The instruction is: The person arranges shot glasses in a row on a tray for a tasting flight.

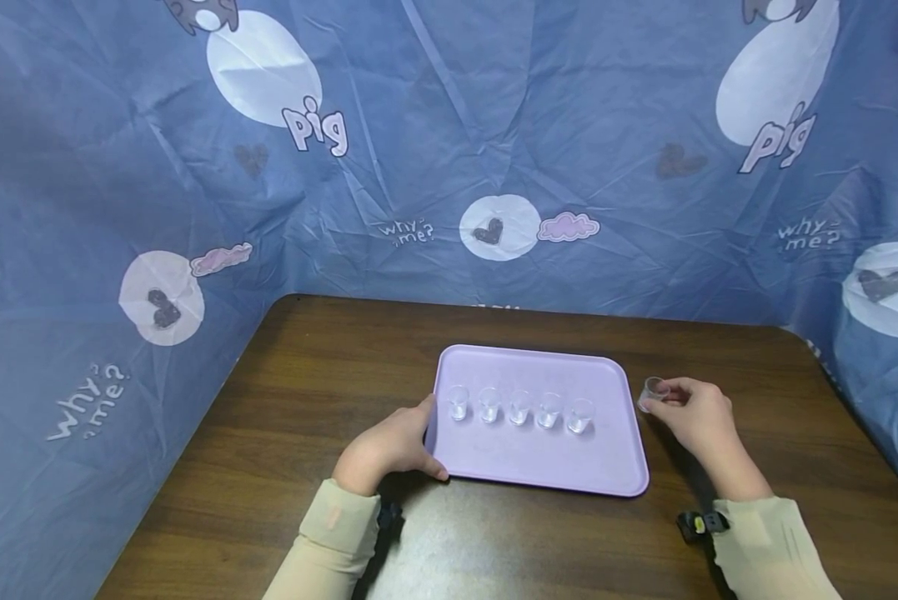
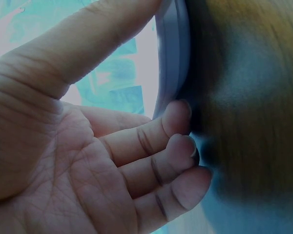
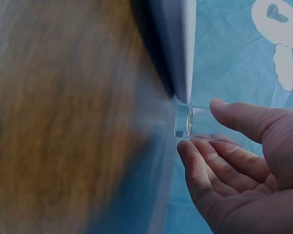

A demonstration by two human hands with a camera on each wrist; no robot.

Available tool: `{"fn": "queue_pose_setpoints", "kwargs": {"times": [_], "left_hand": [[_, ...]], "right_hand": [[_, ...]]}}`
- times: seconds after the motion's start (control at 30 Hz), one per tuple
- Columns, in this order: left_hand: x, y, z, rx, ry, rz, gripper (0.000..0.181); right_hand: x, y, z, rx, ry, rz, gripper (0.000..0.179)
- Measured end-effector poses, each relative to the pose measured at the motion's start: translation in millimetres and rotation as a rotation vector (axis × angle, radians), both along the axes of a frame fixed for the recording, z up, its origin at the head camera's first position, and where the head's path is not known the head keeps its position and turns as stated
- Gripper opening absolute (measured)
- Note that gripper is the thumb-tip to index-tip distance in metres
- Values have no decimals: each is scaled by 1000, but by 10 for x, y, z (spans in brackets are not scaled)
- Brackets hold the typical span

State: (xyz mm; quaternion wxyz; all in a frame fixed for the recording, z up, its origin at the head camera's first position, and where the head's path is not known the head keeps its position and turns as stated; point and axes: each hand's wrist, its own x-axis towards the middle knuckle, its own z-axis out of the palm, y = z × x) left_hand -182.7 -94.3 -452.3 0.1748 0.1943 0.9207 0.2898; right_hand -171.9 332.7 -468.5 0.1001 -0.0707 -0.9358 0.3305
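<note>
A lilac tray [image 1: 546, 467] lies on the table, with a row of several small clear shot glasses [image 1: 519, 407] standing across its middle. My left hand [image 1: 390, 450] holds the tray by its left edge, the thumb at the near left corner and the fingers farther up the side. In the left wrist view, the outer fingers [image 2: 158, 158] are bent and hold nothing else. Just beyond the tray's right edge, my right hand [image 1: 696, 414] pinches another shot glass [image 1: 649, 395] between thumb and fingers. The right wrist view shows this glass's thick base [image 3: 182, 121] near the tray's rim.
The brown wooden table [image 1: 328, 358] extends around the tray on all sides. Blue printed cloth [image 1: 418, 167] hangs behind the table and along its sides. A dark wrist device [image 1: 702, 525] is strapped at the right sleeve.
</note>
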Motion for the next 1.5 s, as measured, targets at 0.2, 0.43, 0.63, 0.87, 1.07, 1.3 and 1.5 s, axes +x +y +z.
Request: {"fn": "queue_pose_setpoints", "kwargs": {"times": [0.2, 0.43, 0.63, 0.87, 1.07, 1.3, 1.5], "left_hand": [[1, -3, 1, -6, -3, 2, 118], [-3, -10, -14, 6, -6, 2, 116], [-13, -9, -12, 0, -5, 0, 114], [-8, -4, 1, 5, -3, 1, 115], [-1, -3, 9, 11, -1, -6, 113], [9, 2, 3, 10, 19, -15, 111], [8, 0, -25, 24, 27, -10, 107]], "right_hand": [[38, -66, 113, 14, 51, 23, 41], [101, -210, 264, -32, 73, 90, 38], [134, -318, 299, -51, 9, 127, 37], [159, -411, 260, -73, -28, 174, 30], [166, -455, 196, -85, -65, 208, 28], [190, -485, 154, -74, -99, 238, 29], [201, -505, 151, -58, -127, 246, 28]]}}
